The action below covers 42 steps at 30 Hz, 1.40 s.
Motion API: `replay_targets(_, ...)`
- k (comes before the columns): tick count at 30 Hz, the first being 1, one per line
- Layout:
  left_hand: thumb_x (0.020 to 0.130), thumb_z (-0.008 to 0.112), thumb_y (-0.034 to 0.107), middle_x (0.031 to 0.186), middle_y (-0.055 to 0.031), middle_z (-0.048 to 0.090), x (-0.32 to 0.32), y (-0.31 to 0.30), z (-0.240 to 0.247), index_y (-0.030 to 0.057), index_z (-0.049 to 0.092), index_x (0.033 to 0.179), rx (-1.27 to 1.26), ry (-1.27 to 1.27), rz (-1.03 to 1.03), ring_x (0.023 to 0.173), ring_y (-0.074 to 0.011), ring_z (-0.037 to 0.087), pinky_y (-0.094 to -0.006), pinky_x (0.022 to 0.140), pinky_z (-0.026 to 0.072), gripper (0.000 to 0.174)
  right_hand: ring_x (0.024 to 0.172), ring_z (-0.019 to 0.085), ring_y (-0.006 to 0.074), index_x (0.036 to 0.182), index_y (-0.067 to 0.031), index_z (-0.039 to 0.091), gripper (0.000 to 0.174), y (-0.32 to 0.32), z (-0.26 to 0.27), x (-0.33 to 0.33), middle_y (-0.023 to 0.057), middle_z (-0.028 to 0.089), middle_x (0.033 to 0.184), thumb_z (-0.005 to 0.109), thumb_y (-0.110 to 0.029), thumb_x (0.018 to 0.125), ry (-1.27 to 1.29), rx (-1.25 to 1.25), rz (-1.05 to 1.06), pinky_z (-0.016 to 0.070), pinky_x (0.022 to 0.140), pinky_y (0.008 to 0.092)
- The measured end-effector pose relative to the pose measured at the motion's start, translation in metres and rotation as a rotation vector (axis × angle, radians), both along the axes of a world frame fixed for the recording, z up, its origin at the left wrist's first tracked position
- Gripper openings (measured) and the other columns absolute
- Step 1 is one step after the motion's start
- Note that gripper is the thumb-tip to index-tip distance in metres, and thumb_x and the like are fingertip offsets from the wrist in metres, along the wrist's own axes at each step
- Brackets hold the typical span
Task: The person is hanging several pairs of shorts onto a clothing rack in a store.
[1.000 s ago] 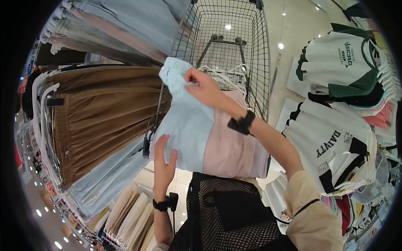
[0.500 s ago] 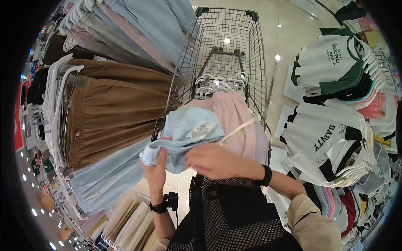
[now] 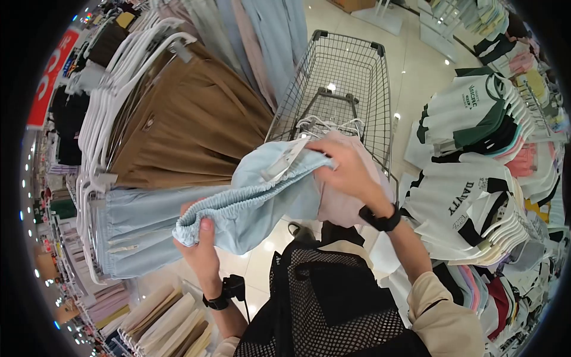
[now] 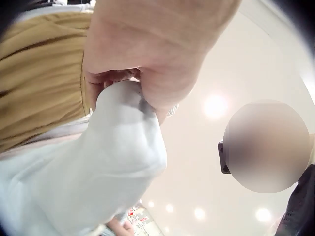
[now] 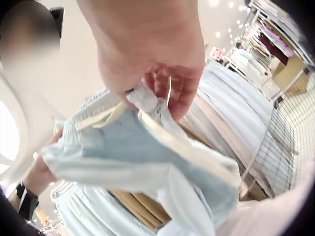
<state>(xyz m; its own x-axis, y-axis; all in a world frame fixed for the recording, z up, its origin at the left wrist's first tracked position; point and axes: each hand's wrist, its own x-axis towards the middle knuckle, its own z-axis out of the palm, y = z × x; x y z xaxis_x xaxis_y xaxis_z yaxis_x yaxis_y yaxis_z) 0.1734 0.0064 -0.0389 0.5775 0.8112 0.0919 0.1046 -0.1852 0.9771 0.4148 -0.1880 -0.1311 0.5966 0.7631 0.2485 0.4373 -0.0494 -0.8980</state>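
A light blue pair of pants (image 3: 262, 208) with a gathered elastic waistband is stretched between my hands, in front of my body. My left hand (image 3: 199, 256) grips one end of the waistband, thumb on the near side. At the other end, my right hand (image 3: 351, 172) pinches the waistband. A white tag (image 3: 285, 162) lies on the fabric near the right hand. The right wrist view shows a cream drawstring (image 5: 101, 118) by the waistband. Behind the held pair, pink pants (image 3: 342, 205) lie over the cart's near end. Fabric hides some fingertips.
A wire shopping cart (image 3: 348, 39) stands ahead, with white hangers (image 3: 330, 125) inside. Close on the left hang brown pants (image 3: 196, 125) and more light blue pants (image 3: 140, 223). White-and-black sweatshirts (image 3: 458, 205) hang on the right. Pale garments (image 3: 163, 315) hang at lower left.
The light blue pants were lifted off the pink pair and turned waistband up. Both hands moved to the waistband ends and now spread it. The view turned left.
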Motion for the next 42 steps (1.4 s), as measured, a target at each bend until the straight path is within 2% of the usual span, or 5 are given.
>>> replay_targets(10, 0.082, 0.082, 0.018, 0.087, -0.0072, 0.065, -0.229, 0.079, -0.015, 0.0002, 0.058, 0.095, 0.009, -0.211, -0.168, 0.082, -0.0167, 0.059, -0.0277, 0.071, 0.0457, 0.033, 0.063, 0.059, 0.0367, 0.087, -0.0025, 0.063, 0.045, 0.008, 0.135, -0.169, 0.0173, 0.059, 0.068, 0.068, -0.046, 0.094, 0.122, -0.539, 0.953, 0.0451, 0.058, 0.0409)
replay_targets(17, 0.074, 0.08, -0.002, 0.086, -0.0031, 0.061, -0.309, 0.074, -0.018, 0.0041, 0.056, 0.099, -0.043, -0.076, -0.035, 0.082, -0.0111, 0.058, -0.0246, 0.071, 0.0467, 0.035, 0.062, 0.056, 0.0265, 0.094, 0.0002, 0.064, 0.017, 0.034, 0.178, -0.218, 0.0133, 0.06, 0.072, 0.069, -0.016, 0.095, 0.069, -0.485, 0.872, 0.0445, 0.059, 0.036)
replay_targets(29, 0.088, 0.079, 0.01, 0.091, 0.0023, 0.061, -0.287, 0.104, -0.007, 0.0027, 0.062, 0.106, 0.125, -0.279, 0.108, 0.08, -0.0053, 0.052, -0.0197, 0.072, 0.0424, 0.026, 0.077, 0.068, 0.0181, 0.11, -0.0018, 0.07, 0.023, 0.048, 0.194, -0.254, 0.0108, 0.073, 0.096, 0.075, -0.01, 0.089, -0.223, 0.097, 0.125, 0.0518, 0.072, 0.0279)
replay_targets(35, 0.08, 0.088, 0.029, 0.088, 0.001, 0.06, -0.283, 0.105, -0.014, 0.0031, 0.062, 0.099, 0.145, -0.398, 0.073, 0.077, -0.0071, 0.052, -0.0219, 0.069, 0.0411, 0.042, 0.083, 0.07, 0.0186, 0.106, 0.0005, 0.072, 0.02, 0.023, 0.195, -0.252, 0.0124, 0.075, 0.099, 0.075, -0.009, 0.088, -0.274, 0.007, 0.118, 0.0534, 0.076, 0.0288)
replay_targets(42, 0.074, 0.089, 0.016, 0.084, -0.0067, 0.071, -0.234, 0.084, -0.013, 0.0007, 0.071, 0.097, 0.08, -0.221, -0.322, 0.072, -0.0122, 0.065, -0.0256, 0.065, 0.0486, 0.033, 0.083, 0.061, 0.009, 0.106, 0.0008, 0.072, 0.017, -0.03, 0.15, -0.219, 0.0039, 0.071, 0.093, 0.072, -0.01, 0.094, 0.047, -0.237, 0.068, 0.0496, 0.073, 0.0263)
